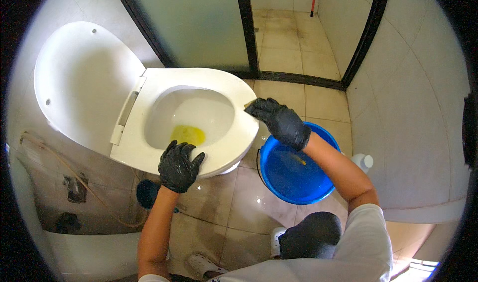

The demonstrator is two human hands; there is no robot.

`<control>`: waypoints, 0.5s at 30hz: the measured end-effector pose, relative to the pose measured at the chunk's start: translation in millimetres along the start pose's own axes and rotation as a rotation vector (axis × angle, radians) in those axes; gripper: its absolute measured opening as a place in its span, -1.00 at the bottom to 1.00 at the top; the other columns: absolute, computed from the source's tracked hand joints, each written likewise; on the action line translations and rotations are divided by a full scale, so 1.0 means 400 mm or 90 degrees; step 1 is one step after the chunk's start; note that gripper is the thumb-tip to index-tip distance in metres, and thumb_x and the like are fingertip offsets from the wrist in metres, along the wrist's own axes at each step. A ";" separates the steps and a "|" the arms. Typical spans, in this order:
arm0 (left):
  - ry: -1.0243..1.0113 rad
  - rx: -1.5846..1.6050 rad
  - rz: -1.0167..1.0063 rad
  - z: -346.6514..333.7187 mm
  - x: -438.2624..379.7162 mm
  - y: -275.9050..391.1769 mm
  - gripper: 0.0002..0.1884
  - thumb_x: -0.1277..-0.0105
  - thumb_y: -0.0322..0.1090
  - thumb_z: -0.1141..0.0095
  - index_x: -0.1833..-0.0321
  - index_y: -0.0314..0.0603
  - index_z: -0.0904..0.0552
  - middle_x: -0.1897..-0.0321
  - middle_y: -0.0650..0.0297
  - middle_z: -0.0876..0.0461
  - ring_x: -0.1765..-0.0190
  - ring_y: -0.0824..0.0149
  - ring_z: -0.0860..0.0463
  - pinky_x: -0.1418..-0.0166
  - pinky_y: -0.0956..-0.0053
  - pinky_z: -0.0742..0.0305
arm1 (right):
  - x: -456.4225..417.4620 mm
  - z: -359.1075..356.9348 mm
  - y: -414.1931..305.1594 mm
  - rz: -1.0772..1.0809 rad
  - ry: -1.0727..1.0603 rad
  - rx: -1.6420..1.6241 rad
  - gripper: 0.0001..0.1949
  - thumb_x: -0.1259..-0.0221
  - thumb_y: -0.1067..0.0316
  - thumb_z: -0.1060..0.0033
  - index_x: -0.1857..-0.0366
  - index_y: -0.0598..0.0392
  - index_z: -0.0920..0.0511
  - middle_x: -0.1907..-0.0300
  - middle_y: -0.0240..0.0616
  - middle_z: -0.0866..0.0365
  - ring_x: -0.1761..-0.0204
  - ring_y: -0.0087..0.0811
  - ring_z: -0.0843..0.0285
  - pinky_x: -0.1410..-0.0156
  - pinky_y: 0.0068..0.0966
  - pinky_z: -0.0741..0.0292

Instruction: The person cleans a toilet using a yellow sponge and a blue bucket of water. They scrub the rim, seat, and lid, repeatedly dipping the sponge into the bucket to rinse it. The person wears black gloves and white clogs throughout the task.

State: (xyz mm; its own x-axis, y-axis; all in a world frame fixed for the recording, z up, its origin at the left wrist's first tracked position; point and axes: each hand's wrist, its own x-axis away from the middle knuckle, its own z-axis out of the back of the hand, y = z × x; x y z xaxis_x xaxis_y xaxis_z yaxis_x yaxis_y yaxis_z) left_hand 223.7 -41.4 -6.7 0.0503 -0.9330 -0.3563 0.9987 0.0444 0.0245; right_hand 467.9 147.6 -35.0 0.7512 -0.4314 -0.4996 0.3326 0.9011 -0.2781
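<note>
A white toilet seat (201, 76) lies down on the bowl, with its lid (86, 88) raised against the wall. Yellow-green liquid (188, 134) stands at the bottom of the bowl (194, 102). My left hand (179, 166), in a black rubber glove, rests on the seat's near edge with its fingers apart and nothing in it. My right hand (280, 121), gloved alike, presses a small yellowish sponge (248, 104) to the seat's rounded front end. Mostly covered by the fingers, the sponge shows only an edge. Below my right forearm is a blue bucket (276, 177) holding water.
A white bottle (363, 162) stands behind the bucket by the right wall. Near my left forearm is a dark dipper (146, 193), with a thin hose (87, 186) hanging alongside. A black-framed glass partition (194, 24) borders the far side. The floor tiles (250, 192) look wet.
</note>
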 end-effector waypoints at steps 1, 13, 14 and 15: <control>-0.009 0.008 -0.009 0.000 -0.003 0.000 -0.70 -0.16 -0.13 -0.21 0.15 -0.15 -0.62 0.15 0.09 -0.64 -0.04 -0.04 -0.56 -0.22 0.15 -0.38 | -0.017 -0.009 0.010 -0.006 0.009 -0.016 -0.57 -0.03 0.47 0.05 -0.07 -0.05 -0.52 -0.12 -0.18 -0.51 -0.09 -0.14 -0.50 -0.14 -0.28 -0.47; 0.073 -0.011 -0.033 -0.014 0.006 -0.002 -0.64 -0.07 -0.06 -0.29 0.27 -0.23 -0.65 0.24 0.04 -0.66 0.10 0.01 -0.63 -0.18 0.21 -0.42 | -0.073 -0.038 0.099 0.047 0.021 -0.068 -0.80 -0.13 0.28 -0.13 0.22 -0.10 -0.71 0.30 -0.22 -0.66 0.25 -0.22 -0.56 0.08 -0.34 -0.47; 0.077 -0.005 -0.035 -0.013 -0.004 -0.002 -0.64 -0.08 -0.06 -0.29 0.27 -0.23 -0.65 0.24 0.03 -0.66 0.09 0.01 -0.63 -0.19 0.21 -0.42 | -0.105 -0.045 0.110 -0.023 -0.001 -0.105 -0.81 -0.12 0.29 -0.13 0.22 -0.08 -0.71 0.31 -0.20 -0.65 0.28 -0.21 -0.56 0.11 -0.32 -0.48; 0.080 0.001 -0.041 -0.012 -0.011 0.003 -0.64 -0.08 -0.06 -0.29 0.26 -0.23 -0.65 0.23 0.03 -0.66 0.08 0.02 -0.63 -0.19 0.21 -0.42 | -0.153 -0.047 0.134 -0.097 -0.019 -0.141 -0.81 -0.12 0.29 -0.14 0.22 -0.06 -0.70 0.31 -0.18 -0.65 0.31 -0.19 -0.57 0.14 -0.31 -0.49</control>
State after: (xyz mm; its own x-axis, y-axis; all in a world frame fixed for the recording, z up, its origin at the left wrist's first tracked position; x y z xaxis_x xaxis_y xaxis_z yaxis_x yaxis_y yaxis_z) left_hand 224.7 -35.5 -9.7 -0.0129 -0.8817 -0.4717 0.9999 -0.0142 -0.0008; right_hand 429.0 221.4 -34.8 0.7200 -0.5563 -0.4148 0.3123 0.7936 -0.5222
